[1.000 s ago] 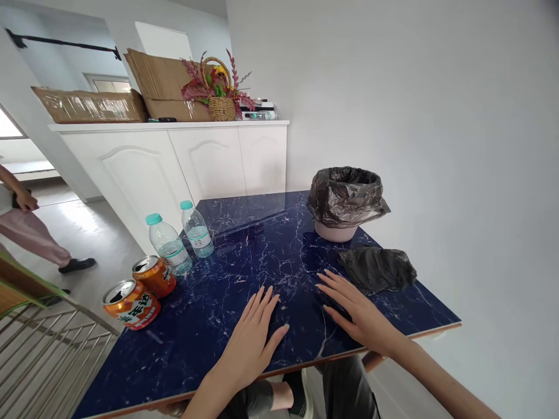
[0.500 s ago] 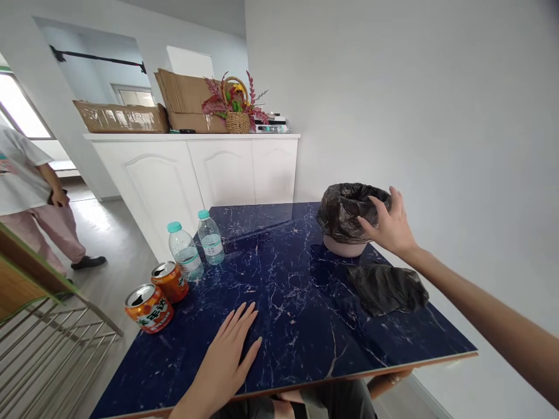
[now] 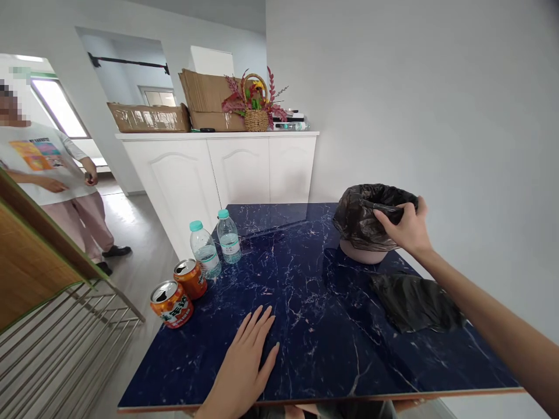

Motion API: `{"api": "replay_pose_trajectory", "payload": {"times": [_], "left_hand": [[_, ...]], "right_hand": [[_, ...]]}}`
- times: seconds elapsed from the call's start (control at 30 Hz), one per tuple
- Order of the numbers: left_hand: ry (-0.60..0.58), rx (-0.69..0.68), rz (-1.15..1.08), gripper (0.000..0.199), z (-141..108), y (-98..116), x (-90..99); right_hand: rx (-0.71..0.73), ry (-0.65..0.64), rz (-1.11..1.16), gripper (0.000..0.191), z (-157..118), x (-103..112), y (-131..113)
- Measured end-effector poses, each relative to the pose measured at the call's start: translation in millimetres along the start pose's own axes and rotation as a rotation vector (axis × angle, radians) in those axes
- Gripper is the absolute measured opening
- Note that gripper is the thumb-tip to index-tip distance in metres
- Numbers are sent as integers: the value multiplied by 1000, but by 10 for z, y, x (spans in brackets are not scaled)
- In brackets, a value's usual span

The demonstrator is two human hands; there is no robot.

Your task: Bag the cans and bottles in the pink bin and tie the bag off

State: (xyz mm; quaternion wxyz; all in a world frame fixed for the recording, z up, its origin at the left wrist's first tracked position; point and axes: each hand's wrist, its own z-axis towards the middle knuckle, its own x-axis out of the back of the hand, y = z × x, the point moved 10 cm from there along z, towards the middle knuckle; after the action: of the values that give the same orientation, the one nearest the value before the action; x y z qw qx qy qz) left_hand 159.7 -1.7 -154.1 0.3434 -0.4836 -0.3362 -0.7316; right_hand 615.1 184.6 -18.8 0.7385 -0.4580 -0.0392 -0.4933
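A small pale pinkish trash bin (image 3: 363,254) stands at the far right of the table, lined with a black trash bag (image 3: 358,222) folded over its rim. My right hand (image 3: 410,231) grips the bag at the bin's right rim, thumb on the near side; some fingertips are hidden inside the opening. Nearer me lies another black plastic bag (image 3: 417,302), flat on the table. My left hand (image 3: 250,358) rests palm down on the dark blue marbled table (image 3: 305,343), fingers stretched out, holding nothing.
To the left stand two orange soda cans (image 3: 172,305) and two clear water bottles (image 3: 229,240) with turquoise caps. A white cabinet (image 3: 238,169) bears cardboard boxes (image 3: 148,118) and a flower basket (image 3: 256,120). Another person (image 3: 82,186) stands at left behind a metal rack (image 3: 87,314).
My right hand has closed from an open reach onto the bag at the bin's rim. The view has turned left, showing more of the other person. My left hand still lies flat.
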Motion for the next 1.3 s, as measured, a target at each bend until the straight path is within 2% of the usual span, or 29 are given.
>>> {"api": "replay_pose_trajectory", "payload": {"times": [0.2,0.37,0.57,0.7,0.83,0.9,1.03,1.1,1.13,1.2,1.3], "left_hand": [[6,6,-15,62,15,4,23],[-23,17,2,63,24,-6,4],[-12,35,-22,67,46,-71,-30],[35,81,-38,73,48,-142,-16],[79,136,-53,81,46,-218,-2],[77,147,-56,84,55,-246,-16],[56,166,-53,87,70,-306,-52],[42,172,-50,88,71,-324,-68],[40,172,-48,87,72,-327,-71],[49,163,-43,86,77,-318,-62],[86,129,-20,85,95,-280,-29]], "right_hand": [[104,-73,20,76,-104,-41,-369],[230,-192,40,68,-408,-16,-842],[322,-432,173,48,-1019,178,-1433],[371,-459,234,37,-1360,390,-1724],[367,-496,326,26,-1563,522,-1841],[355,-506,376,30,-1615,565,-1821],[292,-498,500,84,-1698,571,-1580],[232,-462,577,92,-1767,525,-1367],[195,-432,617,88,-1813,488,-1240],[104,-350,675,69,-1926,386,-945],[-56,-224,637,21,-2131,171,-453]]}}
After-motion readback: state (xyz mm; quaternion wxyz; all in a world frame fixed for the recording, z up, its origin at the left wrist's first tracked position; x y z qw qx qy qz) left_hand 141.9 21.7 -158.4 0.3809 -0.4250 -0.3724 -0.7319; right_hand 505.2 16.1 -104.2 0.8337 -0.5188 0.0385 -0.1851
